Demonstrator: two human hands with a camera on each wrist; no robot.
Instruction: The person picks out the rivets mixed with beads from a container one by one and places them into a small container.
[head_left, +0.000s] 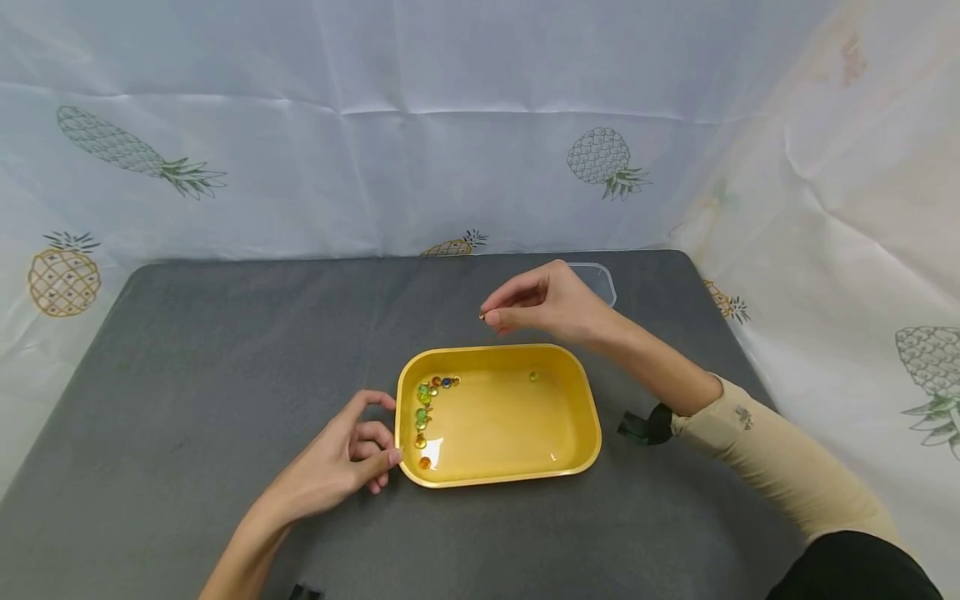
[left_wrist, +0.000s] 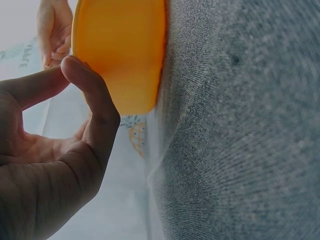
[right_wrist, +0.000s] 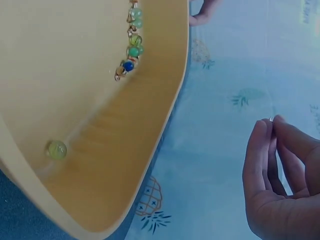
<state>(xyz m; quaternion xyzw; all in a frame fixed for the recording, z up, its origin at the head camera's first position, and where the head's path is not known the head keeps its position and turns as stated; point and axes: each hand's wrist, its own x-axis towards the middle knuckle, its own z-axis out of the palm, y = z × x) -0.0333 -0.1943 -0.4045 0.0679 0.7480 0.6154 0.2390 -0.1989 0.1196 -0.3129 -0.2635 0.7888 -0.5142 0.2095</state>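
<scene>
Two hands, one yellow tray, beads in a row and one apart

Tray, yellow (head_left: pixel 510 425): one, just right of the left fingers and nearer the wearer than the right fingertips.
Left hand (head_left: pixel 337 458): one. Thumb and index finger bent and spread apart, tips touching the tray's left rim; remaining fingers loosely curled.
Right hand (head_left: pixel 551 304): one. Thumb and index finger pinch one small gold-coloured piece (head_left: pixel 482 316), raised beyond the tray's far rim.
Beads in a row (head_left: pixel 422 417): mostly green and amber, one blue, inside the tray across the rim from the left fingertips; roughly a dozen, overlapping, exact count untellable.
Lone bead (head_left: pixel 533 377): one, yellow-green, inside the tray's far right corner, nearer the wearer than the right fingers and well apart from the row.
Container, clear (head_left: pixel 612 287): one, behind the right fingers, partly hidden.
Table, grey (head_left: pixel 247 367): one, beneath both hands.
</scene>
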